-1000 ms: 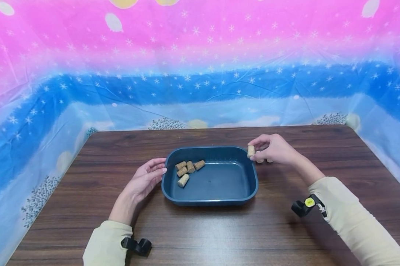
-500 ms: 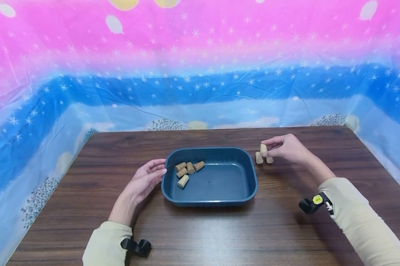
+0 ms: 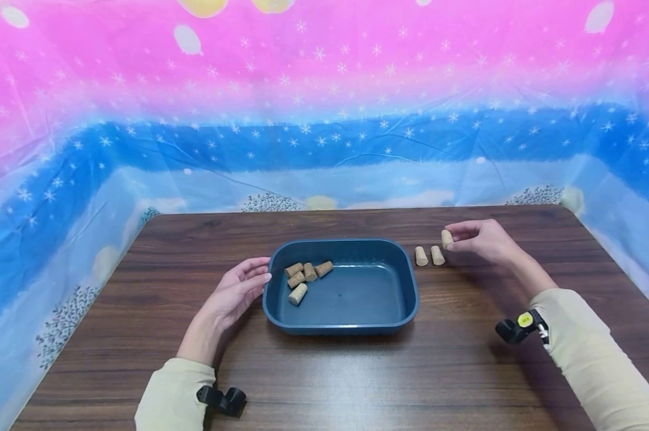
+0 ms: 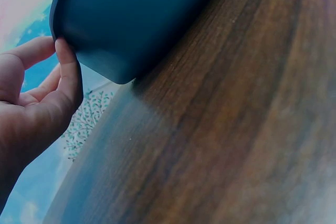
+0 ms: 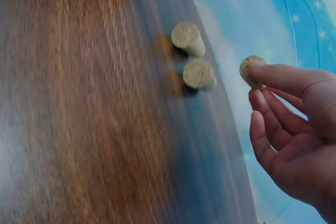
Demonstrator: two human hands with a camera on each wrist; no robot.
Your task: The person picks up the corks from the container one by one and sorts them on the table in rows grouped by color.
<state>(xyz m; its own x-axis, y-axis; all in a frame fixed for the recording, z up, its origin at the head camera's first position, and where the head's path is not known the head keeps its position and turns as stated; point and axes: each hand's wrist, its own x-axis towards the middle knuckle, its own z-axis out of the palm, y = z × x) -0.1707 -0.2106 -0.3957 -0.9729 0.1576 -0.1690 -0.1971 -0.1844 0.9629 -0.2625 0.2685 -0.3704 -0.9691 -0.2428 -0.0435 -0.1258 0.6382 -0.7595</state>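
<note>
My right hand (image 3: 488,242) pinches a light tapered cork (image 3: 446,239) between thumb and fingers, just above the table. Beside it, two similar pale corks (image 3: 421,256) stand upright in a row, narrow end up, right of a dark blue plastic basin (image 3: 340,328). In the right wrist view, the pinched cork (image 5: 253,72) is apart from the standing pair. My left hand (image 3: 235,293) holds the basin's left rim with thumb and fingers, also seen in the left wrist view. Several brown corks (image 3: 309,272) and one paler cork (image 3: 298,294) lie inside the basin's left half.
The brown wood-grain table (image 3: 324,383) ends at a back edge behind the basin. A pink and blue snowflake-patterned cloth (image 3: 324,137) hangs around its back and sides. A black wrist camera mount (image 3: 513,330) sticks out from the right sleeve.
My right hand has moved rightward with the cork, from beside the basin's right rim to past the two standing corks, uncovering them. My left hand and the basin stay put.
</note>
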